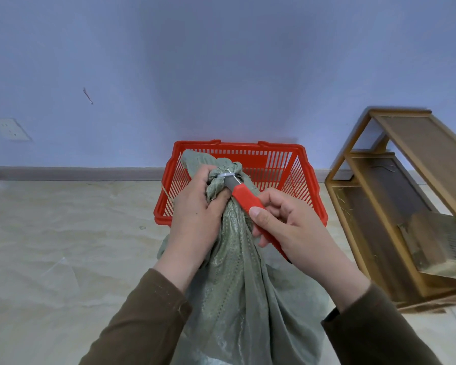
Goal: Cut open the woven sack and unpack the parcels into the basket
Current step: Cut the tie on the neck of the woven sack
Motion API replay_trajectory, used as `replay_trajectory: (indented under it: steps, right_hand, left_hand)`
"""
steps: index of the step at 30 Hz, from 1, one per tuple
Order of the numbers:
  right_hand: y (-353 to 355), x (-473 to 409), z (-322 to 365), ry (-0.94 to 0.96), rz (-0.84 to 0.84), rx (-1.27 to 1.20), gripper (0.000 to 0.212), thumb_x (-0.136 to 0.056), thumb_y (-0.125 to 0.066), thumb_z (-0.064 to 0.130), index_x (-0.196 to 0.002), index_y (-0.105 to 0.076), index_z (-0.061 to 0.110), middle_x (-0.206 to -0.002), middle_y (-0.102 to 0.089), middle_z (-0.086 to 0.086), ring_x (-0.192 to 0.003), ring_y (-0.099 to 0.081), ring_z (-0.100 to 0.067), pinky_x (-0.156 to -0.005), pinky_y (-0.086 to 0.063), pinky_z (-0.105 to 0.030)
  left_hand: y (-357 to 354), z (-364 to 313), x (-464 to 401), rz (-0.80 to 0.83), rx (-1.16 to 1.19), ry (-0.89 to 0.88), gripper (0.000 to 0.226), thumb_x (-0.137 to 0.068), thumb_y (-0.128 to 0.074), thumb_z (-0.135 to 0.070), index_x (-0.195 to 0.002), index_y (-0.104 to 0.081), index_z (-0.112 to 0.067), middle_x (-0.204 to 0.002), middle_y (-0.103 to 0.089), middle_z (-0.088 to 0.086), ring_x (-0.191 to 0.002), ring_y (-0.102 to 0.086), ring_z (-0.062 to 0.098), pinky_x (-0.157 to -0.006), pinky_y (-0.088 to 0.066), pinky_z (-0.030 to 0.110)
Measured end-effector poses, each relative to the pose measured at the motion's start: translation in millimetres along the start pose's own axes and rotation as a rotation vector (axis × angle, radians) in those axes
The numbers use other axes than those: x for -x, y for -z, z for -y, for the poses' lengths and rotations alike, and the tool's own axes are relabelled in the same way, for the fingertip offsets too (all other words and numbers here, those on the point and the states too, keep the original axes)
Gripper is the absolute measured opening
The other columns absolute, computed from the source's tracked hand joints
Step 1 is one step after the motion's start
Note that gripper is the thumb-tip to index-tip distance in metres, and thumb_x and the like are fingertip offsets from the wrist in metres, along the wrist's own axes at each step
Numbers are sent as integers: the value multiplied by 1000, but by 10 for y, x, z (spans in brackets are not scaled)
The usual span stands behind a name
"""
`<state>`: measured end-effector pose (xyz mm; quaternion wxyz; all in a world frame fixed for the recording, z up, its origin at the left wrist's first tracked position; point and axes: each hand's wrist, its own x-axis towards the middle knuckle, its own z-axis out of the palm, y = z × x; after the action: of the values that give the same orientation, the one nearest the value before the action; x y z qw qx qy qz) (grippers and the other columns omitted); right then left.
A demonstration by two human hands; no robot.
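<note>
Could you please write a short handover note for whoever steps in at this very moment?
Left hand: grip closed around the gathered neck of the woven sack.
Right hand: holding the red utility knife, its tip at the tie around the neck.
Red basket: on the floor just behind the sack; no parcels visible in it.
Done: sack steadied, knife in place.
Left: cut the tie, open the sack, move the parcels into the basket.

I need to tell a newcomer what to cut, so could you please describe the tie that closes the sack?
Start at the red basket by the wall; the grey-green woven sack stands before it. The left hand grips its bunched neck. The tie is the thin pale band cinching that neck, where the red-handled knife in the right hand points.
</note>
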<state>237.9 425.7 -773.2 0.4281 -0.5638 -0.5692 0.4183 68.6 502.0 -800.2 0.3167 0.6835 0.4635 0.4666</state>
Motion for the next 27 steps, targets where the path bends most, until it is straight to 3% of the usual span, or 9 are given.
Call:
replay_trajectory:
  steps: [5,10,17,20,24,27]
  right_hand:
    - [7,29,41,-49,-33,-113,12,-104,-60,11,-92,-62,8,-72,-71,-15,-57,-64,-22,-57,-53,-35]
    - [-99,45,125,-122,-20,-270,10,-107,-55,11,-101,-57,3,-81,-71,-11,-56,-59,-17,-54,-52,-29]
    - [-162,64,202,-267,168,-318,21,-112,-43,24,-111,-60,13,-72,-56,2,-56,-50,-8,-54,-47,-24]
    - [-173,78,200,-275,147,-291,24,-113,-41,26,-108,-58,9,-70,-61,-3,-56,-57,-13,-56,-50,-30]
    - [-244,61,210,-260,56,-164,24,-113,-41,28,-99,-54,13,-59,-48,3,-45,-39,-11,-45,-37,-26]
    - [-279,41,194,-232,-25,-45,27,-111,-43,29,-91,-54,15,-57,-46,7,-43,-38,-6,-50,-35,-32]
  left_hand:
    - [-10,-50,24,-8,-12,-19,10,-95,-70,-30,-102,-63,-30,-89,-69,-19,-80,-63,-4,-66,-42,10]
    - [-61,-78,101,40,3,-23,7,-97,-66,-27,-101,-61,-30,-86,-68,-10,-79,-64,6,-67,-47,19]
    - [-27,-50,145,102,-8,-55,14,-96,-63,-16,-102,-61,-28,-81,-68,-10,-78,-63,-1,-66,-42,9]
    - [-26,-33,141,112,-24,-71,16,-96,-64,-15,-101,-60,-30,-82,-68,-13,-78,-64,-3,-65,-40,6]
    - [-1,-11,107,112,-48,-84,14,-98,-64,-19,-105,-62,-31,-86,-69,-14,-84,-64,-3,-69,-41,6]
    - [31,-14,91,116,-115,-102,12,-100,-62,-21,-108,-62,-31,-87,-68,-16,-83,-64,-1,-68,-41,6]
